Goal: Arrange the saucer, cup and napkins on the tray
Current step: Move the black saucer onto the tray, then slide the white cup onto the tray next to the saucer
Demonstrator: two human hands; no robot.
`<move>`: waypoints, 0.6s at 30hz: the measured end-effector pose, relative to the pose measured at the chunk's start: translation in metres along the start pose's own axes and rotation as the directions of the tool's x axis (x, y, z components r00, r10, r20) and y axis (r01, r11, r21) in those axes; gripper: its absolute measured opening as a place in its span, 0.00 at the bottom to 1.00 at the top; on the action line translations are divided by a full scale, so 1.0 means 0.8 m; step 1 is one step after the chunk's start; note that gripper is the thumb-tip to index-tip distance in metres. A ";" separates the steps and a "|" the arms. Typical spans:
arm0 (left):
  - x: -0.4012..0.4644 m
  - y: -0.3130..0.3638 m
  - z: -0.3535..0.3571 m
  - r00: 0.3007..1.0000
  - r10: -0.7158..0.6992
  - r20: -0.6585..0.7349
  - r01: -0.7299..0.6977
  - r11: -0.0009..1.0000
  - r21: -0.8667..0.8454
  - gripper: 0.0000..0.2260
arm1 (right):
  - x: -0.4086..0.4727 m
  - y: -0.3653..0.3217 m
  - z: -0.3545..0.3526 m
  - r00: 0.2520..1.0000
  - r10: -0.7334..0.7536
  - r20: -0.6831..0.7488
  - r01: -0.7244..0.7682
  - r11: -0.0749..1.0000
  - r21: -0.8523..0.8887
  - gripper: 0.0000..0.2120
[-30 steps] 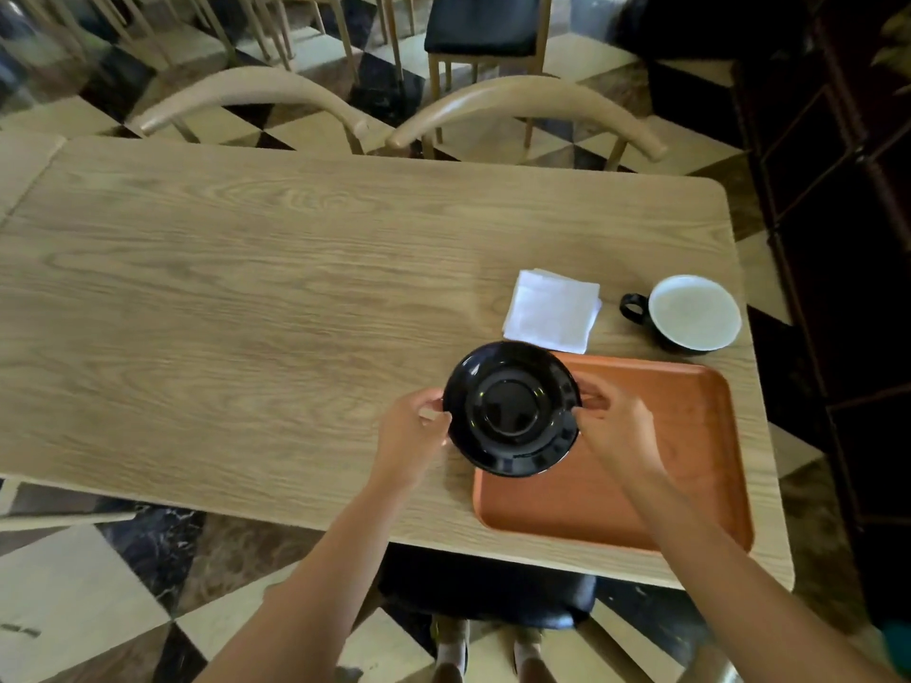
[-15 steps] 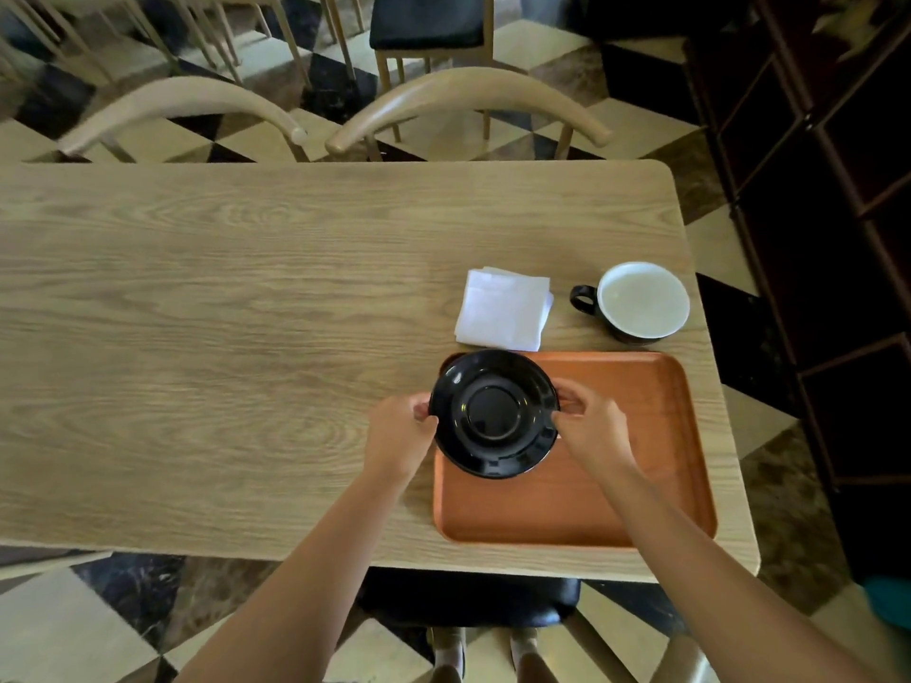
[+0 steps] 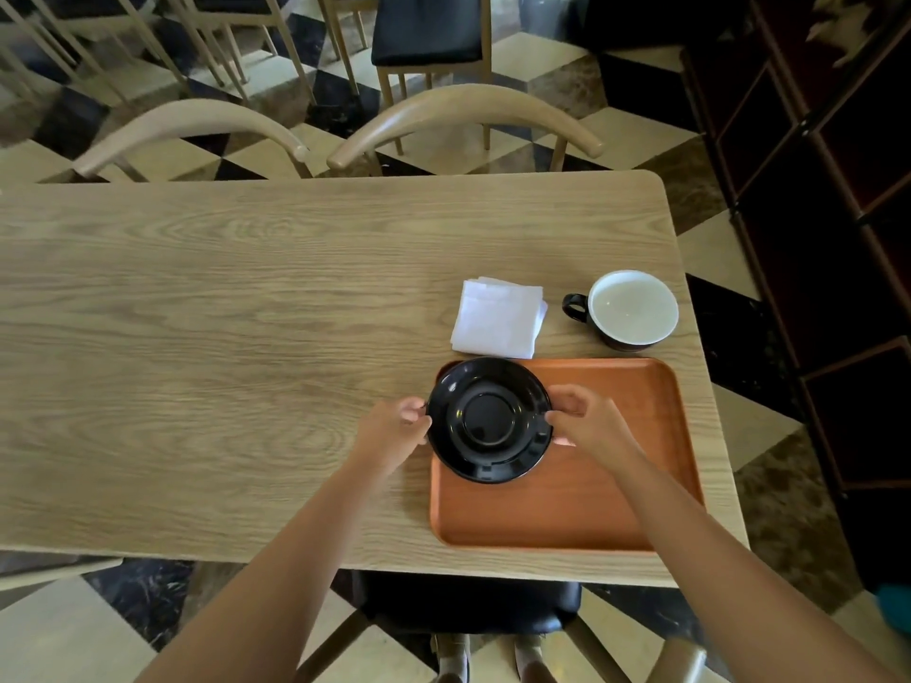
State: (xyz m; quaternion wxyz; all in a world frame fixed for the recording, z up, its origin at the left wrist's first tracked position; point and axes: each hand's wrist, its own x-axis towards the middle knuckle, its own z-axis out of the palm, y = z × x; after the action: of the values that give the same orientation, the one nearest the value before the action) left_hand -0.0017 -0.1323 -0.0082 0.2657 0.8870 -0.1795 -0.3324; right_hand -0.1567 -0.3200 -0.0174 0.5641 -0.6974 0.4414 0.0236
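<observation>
The saucer [image 3: 489,420] is pinched at opposite rim edges by 2 hands: the left hand [image 3: 394,432] on its left rim, the right hand [image 3: 589,426] on its right, fingers curled shut on the edge. It is held over the far-left corner of the tray [image 3: 616,505], its left rim just overhanging the tray edge; whether it already rests on the tray floor cannot be told. The napkins [image 3: 498,317] lie just beyond the tray, the cup [image 3: 632,309] to their right, nearer the right hand. Compared with 1 second ago, the saucer is seen further onto the tray and apparently lower, with less overhang on the left.
</observation>
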 end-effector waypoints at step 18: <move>0.089 0.199 0.086 0.702 0.668 0.246 -0.651 0.463 0.602 0.32 | 0.055 0.002 -0.157 0.900 -0.429 -0.080 0.268 0.687 -0.675 0.27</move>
State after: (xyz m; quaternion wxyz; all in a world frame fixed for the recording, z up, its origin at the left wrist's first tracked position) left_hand -0.0205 -0.3186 0.0068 0.0506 0.7853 -0.6075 -0.1087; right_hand -0.1894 -0.4472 0.0037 0.2255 -0.9179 0.3263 -0.0148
